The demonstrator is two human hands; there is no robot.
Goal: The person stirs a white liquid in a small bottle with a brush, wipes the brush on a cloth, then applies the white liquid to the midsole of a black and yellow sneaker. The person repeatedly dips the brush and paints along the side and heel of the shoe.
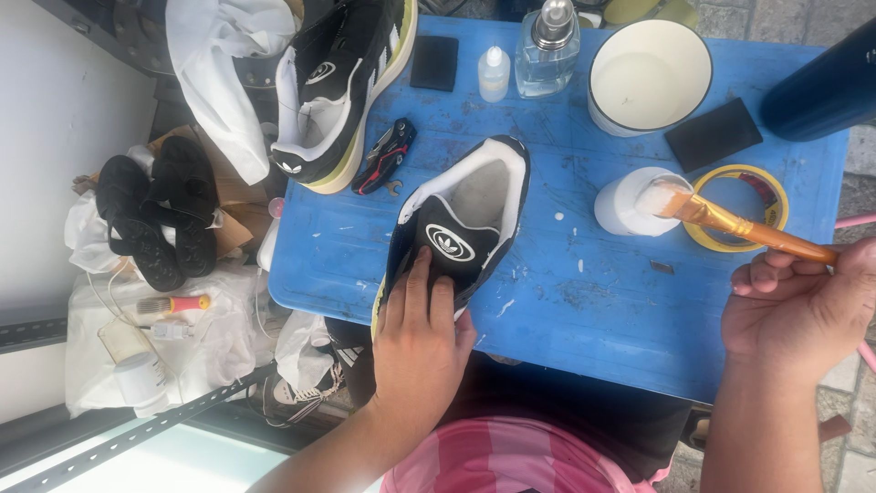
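My left hand point(418, 342) presses down on the front of a black sneaker point(461, 224) with a white lining, which lies on a blue table point(566, 301). My right hand point(798, 306) grips the orange handle of a flat paintbrush point(730, 222). Its white-coated bristles rest on the top of a small white jar point(625, 205) to the right of the shoe. A second black sneaker point(342, 87) with a pale yellow sole lies at the table's far left corner.
On the table stand a white bowl point(650, 75), a clear glass bottle point(546, 53), a small white squeeze bottle point(494, 73), a yellow tape roll point(762, 194), two black pads and red-black pliers point(385, 155). Black sandals point(155, 215) and bags lie on the left.
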